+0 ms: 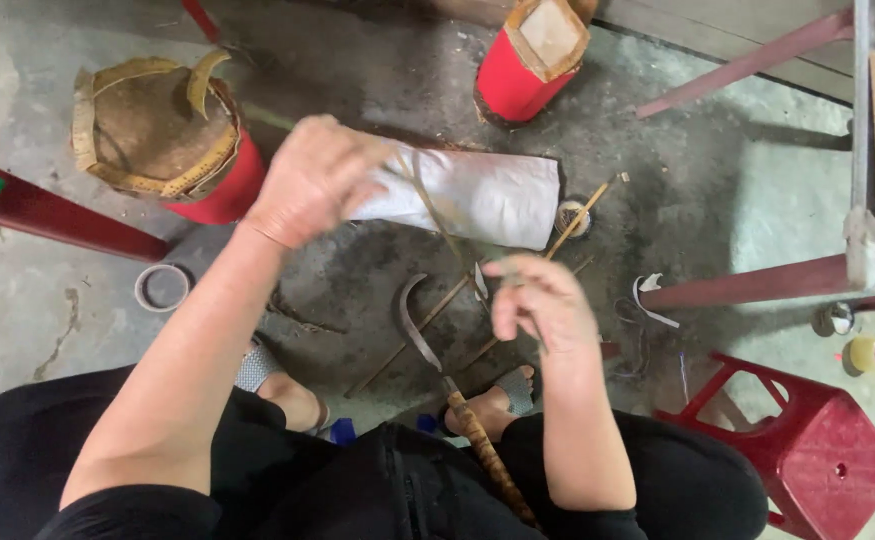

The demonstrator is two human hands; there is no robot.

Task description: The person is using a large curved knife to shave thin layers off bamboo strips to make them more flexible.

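My left hand (315, 178) is raised and blurred, its fingers closed on one end of a thin bamboo strip (435, 215). That strip slants down to my right hand (540, 297), which pinches its lower end. Below the hands a curved sickle blade (413, 322) lies on the concrete floor, its wrapped wooden handle (485, 458) leaning between my knees. A white rolled sheet (487, 195) lies just behind my left hand. Thin bamboo sticks (572, 225) lie across the floor near the sickle.
Two red cylinders bound with bamboo strips stand at the back, one at left (162, 135) and one at centre (532, 55). A red plastic stool (817, 450) sits at right. Red frame bars (747, 285), a tape roll (162, 287) and a yellow roll (872, 353) surround me.
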